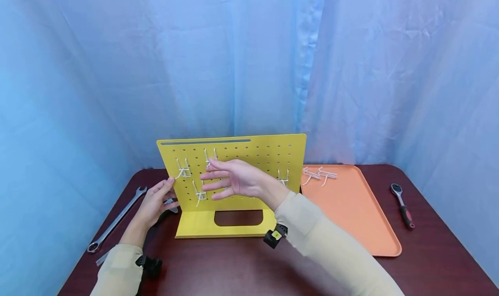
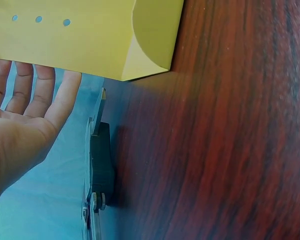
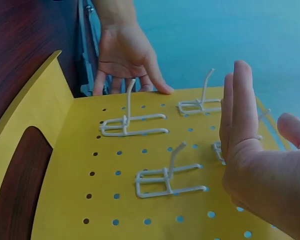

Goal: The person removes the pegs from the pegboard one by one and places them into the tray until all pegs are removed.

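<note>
A yellow pegboard (image 1: 249, 157) stands upright on its base, with several white wire hooks (image 3: 167, 180) set in its holes. At its left edge is my left hand (image 1: 156, 200), the thumb at the front and the fingers reaching behind, gripping the side. In the left wrist view those fingertips (image 2: 70, 82) pass out of sight behind the board. My right hand (image 1: 234, 179) is held up before the board, fingers straight and spread, with nothing in it. It covers part of the board and some hooks in the head view.
An orange tray (image 1: 351, 213) at the right bears loose white hooks (image 1: 327, 174). Beyond it lies a ratchet (image 1: 401, 205) with a red and black handle. A combination wrench (image 1: 117, 220) lies at the left, beside a dark-handled tool (image 2: 101, 155) partly hidden by my left arm.
</note>
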The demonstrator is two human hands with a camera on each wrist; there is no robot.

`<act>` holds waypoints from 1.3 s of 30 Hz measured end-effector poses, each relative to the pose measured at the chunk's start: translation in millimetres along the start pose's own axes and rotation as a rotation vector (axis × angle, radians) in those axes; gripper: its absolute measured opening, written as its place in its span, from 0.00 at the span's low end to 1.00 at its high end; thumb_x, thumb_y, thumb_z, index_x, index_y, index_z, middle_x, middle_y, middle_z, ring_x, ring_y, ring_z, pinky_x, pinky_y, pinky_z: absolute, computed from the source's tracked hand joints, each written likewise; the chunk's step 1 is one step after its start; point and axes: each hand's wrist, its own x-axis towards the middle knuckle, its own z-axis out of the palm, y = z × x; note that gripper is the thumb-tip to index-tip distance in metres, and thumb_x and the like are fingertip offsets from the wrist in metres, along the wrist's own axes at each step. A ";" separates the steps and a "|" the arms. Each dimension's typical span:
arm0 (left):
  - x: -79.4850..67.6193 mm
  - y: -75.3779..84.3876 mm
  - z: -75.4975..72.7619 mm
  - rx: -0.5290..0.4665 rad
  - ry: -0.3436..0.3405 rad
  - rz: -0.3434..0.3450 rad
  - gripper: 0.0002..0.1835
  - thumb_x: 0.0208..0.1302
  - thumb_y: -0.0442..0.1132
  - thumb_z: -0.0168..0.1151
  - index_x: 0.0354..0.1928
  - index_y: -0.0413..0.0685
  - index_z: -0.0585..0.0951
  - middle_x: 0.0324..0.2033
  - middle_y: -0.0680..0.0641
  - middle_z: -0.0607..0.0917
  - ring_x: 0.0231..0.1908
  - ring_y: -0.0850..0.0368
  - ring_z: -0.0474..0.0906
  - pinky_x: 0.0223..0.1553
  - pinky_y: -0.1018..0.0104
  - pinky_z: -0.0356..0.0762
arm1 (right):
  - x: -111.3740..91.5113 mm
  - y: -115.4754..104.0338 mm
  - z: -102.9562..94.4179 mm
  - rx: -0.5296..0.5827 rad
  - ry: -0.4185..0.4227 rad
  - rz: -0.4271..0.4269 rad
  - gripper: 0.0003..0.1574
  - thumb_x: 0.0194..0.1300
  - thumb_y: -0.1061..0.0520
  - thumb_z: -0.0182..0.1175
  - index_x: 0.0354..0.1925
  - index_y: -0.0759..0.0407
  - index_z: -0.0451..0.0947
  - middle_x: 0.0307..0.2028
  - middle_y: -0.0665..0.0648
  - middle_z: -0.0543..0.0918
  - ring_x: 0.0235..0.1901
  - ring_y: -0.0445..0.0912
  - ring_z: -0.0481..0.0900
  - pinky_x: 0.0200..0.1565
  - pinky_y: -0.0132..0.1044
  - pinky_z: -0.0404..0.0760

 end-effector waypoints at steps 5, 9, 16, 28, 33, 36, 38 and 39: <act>-1.2 1.4 -2.2 0.019 0.008 -0.016 0.23 0.73 0.63 0.55 0.50 0.52 0.82 0.42 0.52 0.86 0.45 0.53 0.83 0.47 0.54 0.85 | 8.1 2.9 3.8 0.030 0.014 0.006 0.38 0.80 0.44 0.51 0.72 0.70 0.59 0.70 0.68 0.69 0.60 0.59 0.79 0.54 0.53 0.82; -3.4 2.6 -3.6 0.016 0.011 -0.018 0.23 0.73 0.63 0.55 0.49 0.53 0.82 0.41 0.52 0.86 0.44 0.54 0.82 0.47 0.54 0.85 | 14.8 6.6 7.3 0.065 0.041 0.005 0.37 0.80 0.44 0.51 0.72 0.70 0.61 0.69 0.68 0.71 0.60 0.59 0.79 0.55 0.53 0.81; -5.5 1.7 -4.2 0.012 0.012 -0.029 0.21 0.73 0.62 0.55 0.50 0.56 0.82 0.40 0.52 0.86 0.44 0.56 0.82 0.46 0.56 0.85 | 19.1 11.6 11.4 0.132 0.094 -0.013 0.34 0.80 0.45 0.52 0.70 0.69 0.65 0.66 0.66 0.75 0.59 0.58 0.80 0.57 0.53 0.79; -4.6 1.5 -2.8 0.002 0.011 -0.024 0.20 0.74 0.62 0.55 0.49 0.56 0.82 0.40 0.53 0.86 0.43 0.56 0.83 0.46 0.56 0.85 | 16.7 9.8 16.2 0.199 0.123 -0.050 0.24 0.81 0.52 0.51 0.64 0.67 0.71 0.54 0.61 0.84 0.43 0.48 0.87 0.40 0.39 0.87; -4.9 0.9 -2.2 0.002 0.017 -0.026 0.20 0.74 0.61 0.55 0.48 0.56 0.82 0.39 0.53 0.86 0.43 0.56 0.82 0.46 0.55 0.85 | 15.7 9.3 17.6 0.211 0.121 -0.052 0.23 0.81 0.52 0.51 0.63 0.67 0.72 0.51 0.60 0.85 0.40 0.47 0.88 0.39 0.38 0.87; -4.9 1.2 -2.1 0.001 0.018 -0.029 0.20 0.74 0.62 0.55 0.48 0.56 0.83 0.40 0.53 0.86 0.43 0.56 0.82 0.46 0.55 0.85 | 14.9 8.1 18.4 0.209 0.116 -0.054 0.23 0.81 0.52 0.51 0.63 0.67 0.72 0.50 0.59 0.86 0.40 0.47 0.88 0.39 0.38 0.87; -5.0 1.4 -2.3 0.002 0.018 -0.032 0.20 0.74 0.62 0.55 0.49 0.56 0.82 0.40 0.53 0.86 0.43 0.56 0.82 0.47 0.55 0.85 | 14.5 7.4 18.8 0.210 0.112 -0.054 0.22 0.81 0.53 0.50 0.63 0.67 0.72 0.49 0.59 0.86 0.40 0.46 0.88 0.39 0.37 0.87; -5.1 1.4 -2.5 0.003 0.017 -0.033 0.20 0.74 0.62 0.55 0.49 0.57 0.82 0.40 0.53 0.86 0.44 0.56 0.82 0.47 0.55 0.85 | 14.4 7.2 19.1 0.209 0.110 -0.056 0.22 0.81 0.53 0.50 0.62 0.67 0.73 0.49 0.58 0.86 0.39 0.46 0.88 0.39 0.37 0.87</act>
